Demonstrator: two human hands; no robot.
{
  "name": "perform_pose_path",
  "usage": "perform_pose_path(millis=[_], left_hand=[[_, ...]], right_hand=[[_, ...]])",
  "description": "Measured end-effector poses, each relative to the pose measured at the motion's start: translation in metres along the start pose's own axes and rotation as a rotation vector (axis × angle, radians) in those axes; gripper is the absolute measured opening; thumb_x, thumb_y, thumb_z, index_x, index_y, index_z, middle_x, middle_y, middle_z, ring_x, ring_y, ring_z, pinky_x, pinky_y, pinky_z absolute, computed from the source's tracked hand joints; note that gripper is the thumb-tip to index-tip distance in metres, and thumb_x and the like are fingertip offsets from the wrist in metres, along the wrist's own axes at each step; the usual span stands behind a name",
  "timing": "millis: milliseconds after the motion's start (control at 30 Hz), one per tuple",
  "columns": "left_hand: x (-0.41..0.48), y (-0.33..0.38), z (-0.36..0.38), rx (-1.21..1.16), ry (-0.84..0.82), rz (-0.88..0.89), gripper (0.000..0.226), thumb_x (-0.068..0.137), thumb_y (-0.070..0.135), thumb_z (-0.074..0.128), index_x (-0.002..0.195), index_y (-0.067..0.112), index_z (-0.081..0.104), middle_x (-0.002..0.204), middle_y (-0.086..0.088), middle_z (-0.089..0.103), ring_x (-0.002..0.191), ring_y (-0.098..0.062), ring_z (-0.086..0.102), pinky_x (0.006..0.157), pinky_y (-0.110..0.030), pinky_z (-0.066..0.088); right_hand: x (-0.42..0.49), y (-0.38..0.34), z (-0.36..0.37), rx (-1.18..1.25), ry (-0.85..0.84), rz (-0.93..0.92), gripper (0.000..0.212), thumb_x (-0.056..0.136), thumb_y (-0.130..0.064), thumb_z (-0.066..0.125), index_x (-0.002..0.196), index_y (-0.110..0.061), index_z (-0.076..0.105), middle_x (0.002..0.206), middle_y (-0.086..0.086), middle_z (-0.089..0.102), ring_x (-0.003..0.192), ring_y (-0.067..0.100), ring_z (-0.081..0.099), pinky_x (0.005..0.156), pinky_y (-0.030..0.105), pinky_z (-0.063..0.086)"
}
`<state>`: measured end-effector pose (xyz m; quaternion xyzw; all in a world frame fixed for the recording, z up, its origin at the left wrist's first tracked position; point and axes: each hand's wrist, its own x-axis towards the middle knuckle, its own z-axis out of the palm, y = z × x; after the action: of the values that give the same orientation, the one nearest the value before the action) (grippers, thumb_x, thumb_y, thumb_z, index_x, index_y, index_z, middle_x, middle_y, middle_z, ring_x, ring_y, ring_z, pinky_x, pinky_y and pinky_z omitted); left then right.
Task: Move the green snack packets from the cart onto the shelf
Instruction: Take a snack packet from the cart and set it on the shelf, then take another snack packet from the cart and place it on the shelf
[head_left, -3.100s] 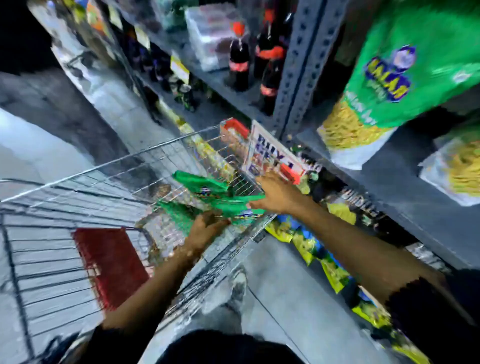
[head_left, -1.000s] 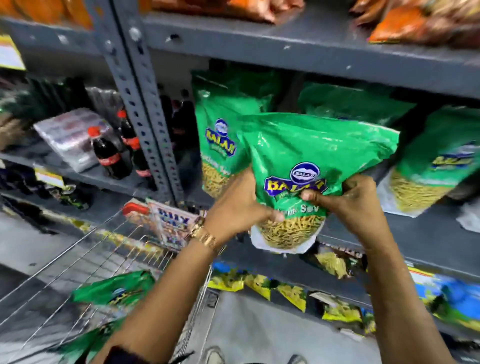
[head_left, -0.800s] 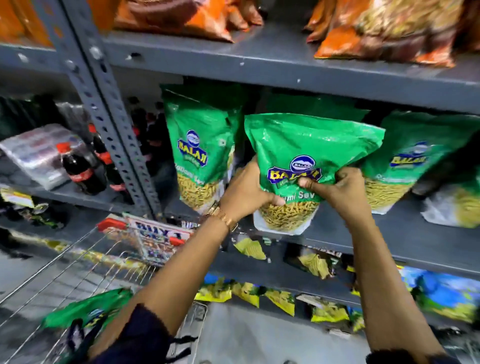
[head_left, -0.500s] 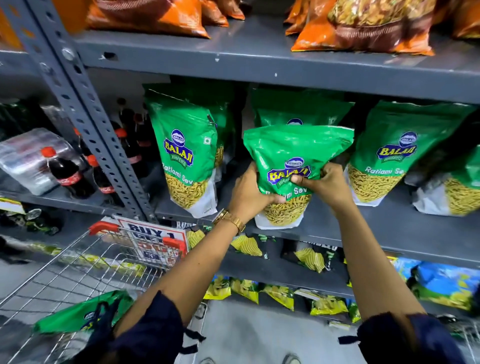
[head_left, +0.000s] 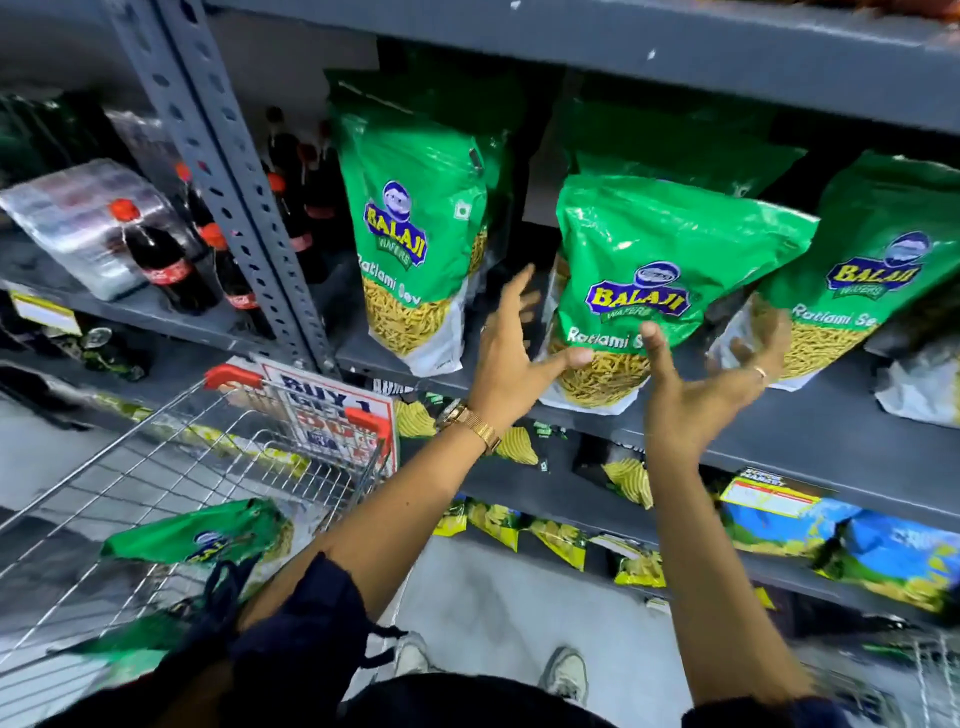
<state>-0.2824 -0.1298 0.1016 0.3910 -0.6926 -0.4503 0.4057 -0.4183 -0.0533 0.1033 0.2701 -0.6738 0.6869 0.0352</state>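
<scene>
A green snack packet (head_left: 660, 280) stands upright on the grey shelf (head_left: 810, 441), between a left packet (head_left: 415, 249) and a right packet (head_left: 878, 270). My left hand (head_left: 511, 353) is open just left of the middle packet, fingers spread, thumb near its lower edge. My right hand (head_left: 711, 374) is open in front of its lower right, palm up, holding nothing. Another green packet (head_left: 202, 535) lies in the wire cart (head_left: 156, 467) at the lower left.
A slotted grey upright (head_left: 223, 156) divides the shelf from cola bottles (head_left: 156, 254) and a wrapped pack on the left. A red-handled cart sign (head_left: 332, 410) sits below the shelf. Yellow and blue packets (head_left: 810, 535) fill lower shelves. Another shelf board runs overhead.
Both hands let go of the middle green packet and pulled back slightly with fingers spread. The packet now stands on the shelf by itself.
</scene>
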Motion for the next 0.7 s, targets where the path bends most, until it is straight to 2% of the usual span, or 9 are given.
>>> perform_pose_path(millis=[67, 133, 233, 300, 433, 500, 533, 600, 700], left_hand=[[-0.016, -0.01, -0.014, -0.013, 0.046, 0.006, 0.09, 0.079, 0.033, 0.079, 0.152, 0.02, 0.027, 0.144, -0.006, 0.05, 0.127, -0.013, 0.052, 0.102, -0.037, 0.05], [-0.034, -0.021, -0.032, 0.0, 0.11, 0.025, 0.077, 0.085, 0.029, 0.074, 0.149, 0.018, 0.033, 0.137, -0.003, 0.056, 0.121, -0.013, 0.056, 0.098, -0.035, 0.053], [-0.061, -0.04, -0.067, 0.034, 0.179, 0.046, 0.063, 0.087, 0.022, 0.072, 0.143, 0.015, 0.043, 0.129, -0.005, 0.063, 0.117, -0.012, 0.06, 0.097, -0.035, 0.054], [-0.08, -0.054, -0.096, 0.055, 0.22, 0.02, 0.057, 0.089, 0.019, 0.07, 0.14, 0.016, 0.047, 0.126, -0.005, 0.065, 0.115, -0.007, 0.061, 0.099, -0.031, 0.053], [-0.122, -0.083, -0.162, 0.192, 0.385, -0.052, 0.044, 0.091, 0.014, 0.066, 0.133, 0.011, 0.054, 0.125, -0.007, 0.067, 0.111, -0.016, 0.066, 0.098, -0.034, 0.054], [-0.144, -0.105, -0.198, 0.311, 0.465, -0.12, 0.036, 0.091, 0.009, 0.065, 0.127, 0.007, 0.06, 0.126, -0.007, 0.067, 0.112, -0.023, 0.065, 0.099, -0.037, 0.052], [-0.154, -0.116, -0.213, 0.37, 0.493, -0.17, 0.033, 0.091, 0.005, 0.063, 0.124, 0.005, 0.062, 0.125, -0.008, 0.067, 0.113, -0.026, 0.064, 0.101, -0.039, 0.05], [-0.178, -0.139, -0.247, 0.439, 0.554, -0.323, 0.033, 0.088, -0.003, 0.055, 0.12, -0.001, 0.063, 0.124, -0.018, 0.066, 0.117, -0.036, 0.06, 0.105, -0.046, 0.046], [-0.207, -0.171, -0.292, 0.473, 0.676, -0.56, 0.045, 0.079, -0.008, 0.048, 0.121, -0.002, 0.062, 0.123, -0.027, 0.062, 0.117, -0.041, 0.058, 0.102, -0.037, 0.041]], right_hand=[[-0.028, -0.003, -0.001, -0.002, 0.066, -0.134, 0.093, 0.076, -0.041, 0.082, 0.147, -0.013, 0.028, 0.142, -0.003, 0.033, 0.117, 0.023, 0.047, 0.097, 0.048, 0.047], [-0.056, -0.005, 0.005, 0.001, -0.038, -0.226, 0.084, 0.08, -0.036, 0.08, 0.144, -0.014, 0.029, 0.139, 0.001, 0.036, 0.119, 0.021, 0.046, 0.099, 0.051, 0.044], [-0.097, -0.01, 0.024, 0.019, -0.3, -0.253, 0.078, 0.083, -0.037, 0.074, 0.142, -0.009, 0.032, 0.134, 0.02, 0.042, 0.124, 0.029, 0.046, 0.106, 0.048, 0.041], [-0.126, -0.016, 0.041, 0.056, -0.503, -0.252, 0.072, 0.084, -0.042, 0.07, 0.14, -0.011, 0.036, 0.131, 0.019, 0.043, 0.121, 0.025, 0.047, 0.107, 0.032, 0.04], [-0.182, -0.015, 0.077, 0.065, -0.886, -0.19, 0.064, 0.083, -0.036, 0.073, 0.137, -0.02, 0.043, 0.13, 0.007, 0.046, 0.122, 0.024, 0.048, 0.106, 0.034, 0.043], [-0.213, -0.009, 0.097, 0.023, -1.088, -0.227, 0.062, 0.083, -0.034, 0.073, 0.135, -0.015, 0.046, 0.131, 0.012, 0.049, 0.124, 0.02, 0.045, 0.11, 0.022, 0.036], [-0.228, -0.004, 0.105, -0.002, -1.195, -0.233, 0.061, 0.082, -0.031, 0.074, 0.134, -0.012, 0.047, 0.131, 0.013, 0.049, 0.125, 0.021, 0.044, 0.111, 0.022, 0.034], [-0.26, 0.006, 0.125, -0.094, -1.419, -0.215, 0.063, 0.079, -0.024, 0.078, 0.134, -0.008, 0.049, 0.133, 0.015, 0.05, 0.126, 0.028, 0.046, 0.109, 0.035, 0.038], [-0.3, 0.024, 0.154, -0.277, -1.689, -0.151, 0.075, 0.075, -0.024, 0.083, 0.137, 0.0, 0.047, 0.136, 0.023, 0.05, 0.128, 0.037, 0.047, 0.103, 0.036, 0.036]])
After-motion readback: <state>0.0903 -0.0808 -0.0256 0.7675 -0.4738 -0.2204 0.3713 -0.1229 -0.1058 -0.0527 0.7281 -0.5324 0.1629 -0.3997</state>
